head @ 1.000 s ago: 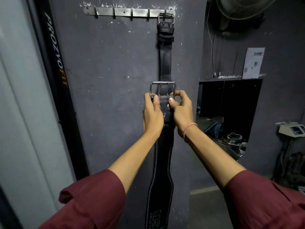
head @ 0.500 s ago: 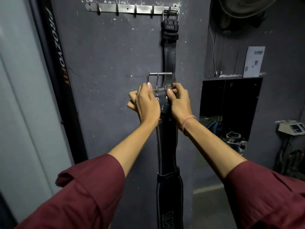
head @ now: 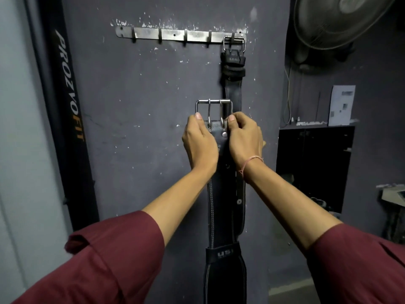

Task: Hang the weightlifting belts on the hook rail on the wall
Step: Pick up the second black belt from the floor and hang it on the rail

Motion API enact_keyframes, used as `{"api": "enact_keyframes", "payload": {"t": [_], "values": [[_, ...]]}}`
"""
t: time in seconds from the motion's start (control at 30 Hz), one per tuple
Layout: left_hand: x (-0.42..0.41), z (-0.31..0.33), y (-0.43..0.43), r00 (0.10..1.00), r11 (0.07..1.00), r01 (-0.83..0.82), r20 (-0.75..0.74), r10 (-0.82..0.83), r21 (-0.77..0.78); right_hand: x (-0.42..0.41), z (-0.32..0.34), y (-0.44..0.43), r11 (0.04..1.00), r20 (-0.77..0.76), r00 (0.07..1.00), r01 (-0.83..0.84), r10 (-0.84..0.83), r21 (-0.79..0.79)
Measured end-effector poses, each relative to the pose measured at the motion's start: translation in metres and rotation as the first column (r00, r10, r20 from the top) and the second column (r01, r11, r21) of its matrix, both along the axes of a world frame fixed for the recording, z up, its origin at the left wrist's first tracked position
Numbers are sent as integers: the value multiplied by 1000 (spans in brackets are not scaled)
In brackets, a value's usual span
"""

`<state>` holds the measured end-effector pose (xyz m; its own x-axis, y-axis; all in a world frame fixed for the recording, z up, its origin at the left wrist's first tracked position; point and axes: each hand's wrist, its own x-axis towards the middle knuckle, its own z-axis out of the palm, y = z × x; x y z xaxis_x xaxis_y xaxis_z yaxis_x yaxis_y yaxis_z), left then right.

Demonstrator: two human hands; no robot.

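A steel hook rail (head: 175, 37) is fixed high on the dark wall. One black belt (head: 233, 69) hangs by its buckle from the rail's rightmost hook. I hold a second black belt (head: 223, 207) upright in front of it, below the rail. Its steel buckle (head: 213, 110) points up, well under the free hooks. My left hand (head: 198, 145) grips the buckle end on the left side and my right hand (head: 244, 139) grips it on the right. The belt's lower part drops out of frame.
A black upright banner (head: 70, 106) stands at the left beside a pale wall. A wall fan (head: 346, 18) hangs at the top right. A dark opening (head: 313, 167) with a paper (head: 341, 105) propped on its ledge lies to the right.
Both hands have lifted the held belt and shifted it slightly left, so its buckle now sits closer to the rail. The hanging belt has not moved.
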<state>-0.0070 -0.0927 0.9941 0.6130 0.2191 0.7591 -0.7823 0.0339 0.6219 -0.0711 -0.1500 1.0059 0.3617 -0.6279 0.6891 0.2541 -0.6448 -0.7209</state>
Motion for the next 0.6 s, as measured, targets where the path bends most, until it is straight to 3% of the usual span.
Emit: {"api": "enact_keyframes", "payload": {"t": [0.17, 0.33, 0.6], "values": [[43, 22, -23, 999, 1000, -28, 19, 28, 13, 51, 22, -36, 967, 216, 946, -253, 240, 33], [89, 79, -52, 997, 997, -56, 64, 52, 52, 106, 73, -70, 951, 380, 890, -300, 253, 68], [152, 193, -90, 976, 978, -181, 142, 165, 106, 171, 185, -110, 962, 447, 872, -261, 202, 74]]}}
